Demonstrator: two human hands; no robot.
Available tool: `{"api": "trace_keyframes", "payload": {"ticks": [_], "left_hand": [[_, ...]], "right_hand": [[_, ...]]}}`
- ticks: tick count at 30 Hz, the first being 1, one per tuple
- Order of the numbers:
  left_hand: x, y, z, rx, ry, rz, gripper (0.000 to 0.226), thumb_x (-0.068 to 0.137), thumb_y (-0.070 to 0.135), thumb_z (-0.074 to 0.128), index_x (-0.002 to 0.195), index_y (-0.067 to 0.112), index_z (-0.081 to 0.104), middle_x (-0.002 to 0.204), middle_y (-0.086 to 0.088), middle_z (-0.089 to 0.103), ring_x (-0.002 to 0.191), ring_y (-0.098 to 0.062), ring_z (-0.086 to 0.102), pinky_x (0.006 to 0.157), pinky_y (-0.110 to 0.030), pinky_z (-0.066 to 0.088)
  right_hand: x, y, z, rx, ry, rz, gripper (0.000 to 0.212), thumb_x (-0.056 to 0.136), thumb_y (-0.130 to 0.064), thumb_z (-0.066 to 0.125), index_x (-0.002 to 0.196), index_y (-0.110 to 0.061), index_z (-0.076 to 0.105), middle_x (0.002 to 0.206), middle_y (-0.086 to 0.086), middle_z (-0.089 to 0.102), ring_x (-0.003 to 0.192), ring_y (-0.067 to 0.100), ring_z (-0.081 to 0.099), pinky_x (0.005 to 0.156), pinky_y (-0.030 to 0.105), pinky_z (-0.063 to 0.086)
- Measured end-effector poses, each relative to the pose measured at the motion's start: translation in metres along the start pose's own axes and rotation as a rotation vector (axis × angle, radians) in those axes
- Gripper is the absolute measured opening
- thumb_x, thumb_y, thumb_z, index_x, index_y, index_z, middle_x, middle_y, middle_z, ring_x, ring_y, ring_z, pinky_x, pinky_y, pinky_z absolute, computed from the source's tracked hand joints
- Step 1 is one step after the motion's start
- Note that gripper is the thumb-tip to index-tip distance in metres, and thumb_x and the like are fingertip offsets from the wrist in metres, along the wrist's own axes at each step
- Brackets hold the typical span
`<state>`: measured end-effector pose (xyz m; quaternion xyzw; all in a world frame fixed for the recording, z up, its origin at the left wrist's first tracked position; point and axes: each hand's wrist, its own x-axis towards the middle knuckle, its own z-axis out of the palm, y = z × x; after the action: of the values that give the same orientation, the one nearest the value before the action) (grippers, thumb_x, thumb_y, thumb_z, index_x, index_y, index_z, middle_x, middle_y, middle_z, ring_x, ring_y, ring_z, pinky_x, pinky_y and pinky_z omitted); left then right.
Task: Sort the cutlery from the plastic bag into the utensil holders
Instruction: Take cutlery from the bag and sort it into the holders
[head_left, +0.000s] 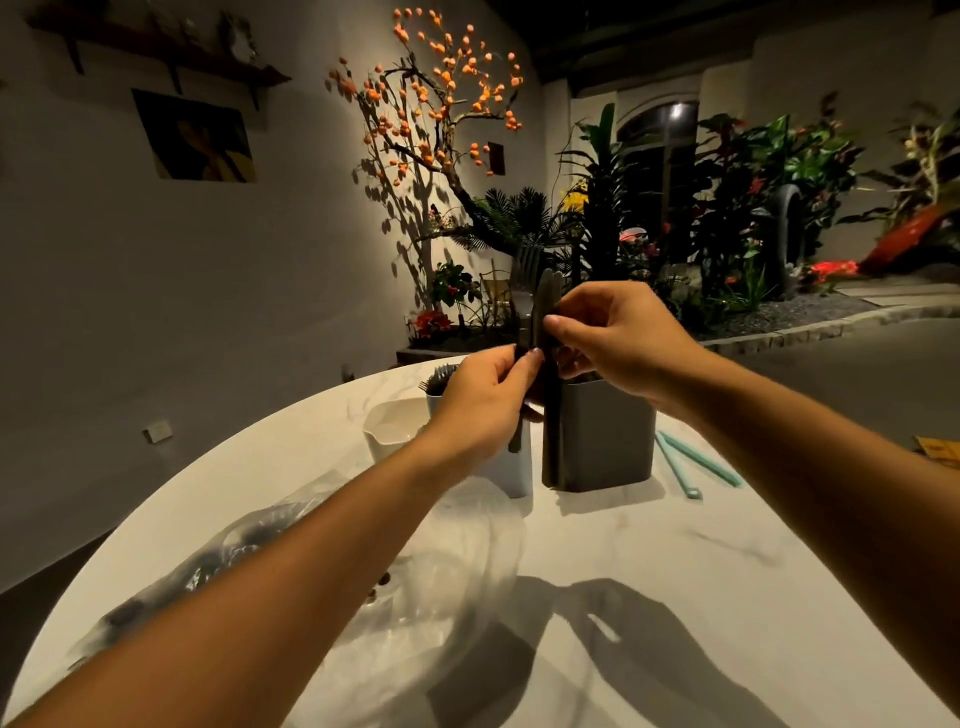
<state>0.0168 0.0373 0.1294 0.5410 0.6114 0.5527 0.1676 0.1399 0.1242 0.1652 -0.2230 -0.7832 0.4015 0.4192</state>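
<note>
No legible text, label, brand, number or sign anywhere in the dim scene.

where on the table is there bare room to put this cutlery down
Bare patches: tabletop right of the plastic bag, in front of the grey holder, and short of the teal sticks. Crowded: the left side under the bag, and behind around the white holders.

The round table (649, 597) is white with faint grey marbling. On it stand a dark grey holder (605, 436), a pale bluish-white holder (511, 473) and a cream-white one (389, 431). The knife (545, 306) is black; the fork (525, 275) beside it looks grey. The plastic bag (415, 597) is clear, with dark cutlery showing through. Two sticks (691, 465) lying to the right are mint green. Against the off-white wall (156, 291), a branch (441, 104) carries orange fruits.
</note>
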Motion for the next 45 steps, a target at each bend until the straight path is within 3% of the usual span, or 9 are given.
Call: {"api": "trace_keyframes", "payload": {"ticks": [4, 6, 12, 17, 23, 31, 36, 41, 45], "left_hand": [[0.031, 0.005, 0.005, 0.058, 0.026, 0.000, 0.031, 0.106, 0.032, 0.045, 0.095, 0.020, 0.071, 0.076, -0.006, 0.063, 0.076, -0.019, 0.055, 0.075, -0.041, 0.053], [0.045, 0.007, 0.010, 0.083, 0.035, -0.010, 0.032, 0.105, 0.036, 0.047, 0.098, 0.018, 0.073, 0.090, -0.021, 0.067, 0.079, -0.023, 0.054, 0.078, -0.047, 0.053], [0.075, 0.006, 0.013, 0.031, 0.134, 0.017, 0.016, 0.097, 0.031, 0.064, 0.103, 0.021, 0.074, 0.096, 0.001, 0.073, 0.093, -0.015, 0.068, 0.088, -0.038, 0.059], [0.084, -0.009, 0.006, 0.027, 0.153, 0.024, 0.013, 0.091, 0.023, 0.073, 0.103, 0.021, 0.072, 0.093, 0.002, 0.073, 0.089, -0.013, 0.071, 0.067, -0.023, 0.058], [0.089, -0.015, -0.005, 0.054, 0.141, 0.030, 0.003, 0.093, 0.027, 0.070, 0.090, 0.029, 0.070, 0.090, 0.003, 0.073, 0.079, -0.007, 0.065, 0.063, -0.017, 0.048], [0.096, -0.022, -0.023, 0.090, 0.065, 0.040, 0.007, 0.093, 0.009, 0.068, 0.097, 0.012, 0.073, 0.092, -0.002, 0.073, 0.085, -0.009, 0.066, 0.082, -0.016, 0.055], [0.099, -0.032, -0.036, 0.187, 0.117, 0.004, 0.008, 0.088, 0.010, 0.073, 0.085, 0.017, 0.072, 0.083, 0.005, 0.069, 0.082, -0.012, 0.064, 0.080, -0.018, 0.055], [0.082, -0.050, -0.050, 0.263, 0.042, -0.012, 0.027, 0.086, 0.016, 0.078, 0.109, 0.024, 0.067, 0.095, 0.005, 0.072, 0.090, -0.010, 0.068, 0.077, -0.021, 0.056], [0.074, -0.051, -0.056, 0.311, 0.118, -0.004, 0.038, 0.094, 0.012, 0.065, 0.129, 0.022, 0.052, 0.098, 0.006, 0.066, 0.087, -0.009, 0.065, 0.067, -0.019, 0.054]], "right_hand": [[0.016, 0.003, -0.018, -0.083, 0.106, -0.016, 0.009, 0.096, -0.016, 0.060, 0.102, -0.013, 0.065, 0.089, 0.003, 0.071, 0.074, 0.012, 0.072, 0.065, 0.024, 0.060], [0.025, 0.006, -0.026, -0.100, 0.166, -0.030, 0.013, 0.097, -0.016, 0.058, 0.107, -0.011, 0.064, 0.092, 0.004, 0.070, 0.077, 0.012, 0.072, 0.067, 0.024, 0.060], [0.054, 0.016, -0.056, -0.242, 0.381, -0.110, 0.016, 0.097, -0.019, 0.058, 0.112, -0.014, 0.063, 0.096, 0.004, 0.069, 0.082, 0.015, 0.070, 0.072, 0.028, 0.060], [0.070, 0.034, -0.066, -0.351, 0.443, -0.084, 0.018, 0.097, -0.021, 0.058, 0.112, -0.014, 0.063, 0.099, 0.005, 0.068, 0.087, 0.020, 0.067, 0.077, 0.032, 0.058], [0.076, 0.059, -0.052, -0.692, 0.228, 0.086, 0.041, 0.092, -0.040, 0.063, 0.125, -0.018, 0.056, 0.120, 0.006, 0.059, 0.102, 0.021, 0.058, 0.085, 0.036, 0.051], [0.081, -0.002, 0.011, -0.202, -0.015, -0.277, 0.048, 0.092, -0.020, 0.065, 0.137, -0.029, 0.048, 0.116, -0.006, 0.056, 0.087, 0.010, 0.066, 0.077, 0.025, 0.058], [0.084, -0.004, 0.032, -0.437, 0.121, -0.564, 0.033, 0.091, -0.005, 0.063, 0.121, -0.014, 0.056, 0.101, 0.006, 0.069, 0.088, 0.021, 0.068, 0.072, 0.041, 0.059], [0.076, 0.024, 0.051, -0.748, 0.134, -0.660, 0.030, 0.090, -0.015, 0.064, 0.117, -0.010, 0.053, 0.087, 0.010, 0.067, 0.069, 0.028, 0.058, 0.054, 0.032, 0.040], [0.075, 0.048, 0.058, -0.891, -0.008, -0.484, 0.012, 0.091, -0.026, 0.064, 0.100, -0.019, 0.069, 0.095, 0.001, 0.060, 0.082, 0.023, 0.059, 0.061, 0.036, 0.049]]}}
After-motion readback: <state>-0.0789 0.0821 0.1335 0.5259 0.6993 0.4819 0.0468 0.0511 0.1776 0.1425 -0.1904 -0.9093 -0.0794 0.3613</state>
